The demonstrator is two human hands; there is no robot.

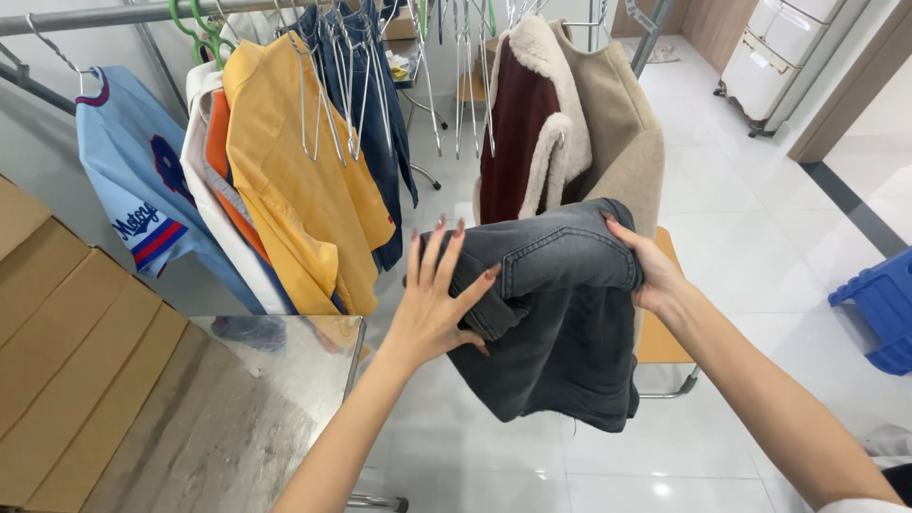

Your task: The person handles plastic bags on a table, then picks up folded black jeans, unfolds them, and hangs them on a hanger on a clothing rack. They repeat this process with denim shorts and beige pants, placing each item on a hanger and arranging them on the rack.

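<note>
A folded dark grey denim garment [560,323] hangs in the air between my two hands, in front of a clothes rail. My left hand [432,304] lies against its left side, fingers spread wide and palm pressed to the cloth near the waistband. My right hand [651,271] grips the garment's upper right edge, with the fingers curled behind the fold. The lower part of the garment droops freely below both hands.
A metal rail [104,17] carries a light blue jersey [142,180], a yellow shirt [304,180], a dark blue denim piece [375,85], bare hangers and a maroon and beige fleece-lined coat [579,123]. A shiny table [256,399], cardboard boxes [66,351], a wooden chair [660,342] and a blue stool [883,304] stand around.
</note>
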